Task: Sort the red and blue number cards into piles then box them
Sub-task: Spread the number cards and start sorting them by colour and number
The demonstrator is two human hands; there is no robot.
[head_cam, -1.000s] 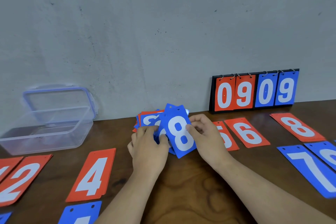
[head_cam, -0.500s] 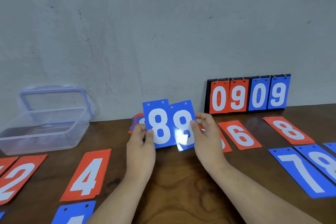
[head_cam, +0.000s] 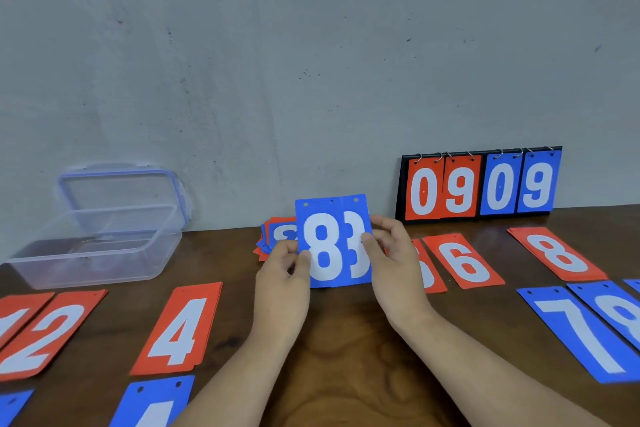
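Blue 8 cards: two, upright, held clear of the table between your hands. The left one lies over part of the right one, so the rear digit is half hidden. Left hand pinches the front card's left edge, thumb on the face. Right hand pinches the rear card's right edge.

Step looks like squaring the pair. Slide the rear card fully behind the front one until the punched holes at the top line up, then tap the bottom edges on the table below the grip. They look thin and probably slick, so pinch lightly and don't bow them.

Mixed red/blue heap sits just behind the grip on its left side; don't clip it. Likely drop spot is far right of the grip, by the blue 7. Clear box, lid up, is well left of the grip and probably not needed yet.
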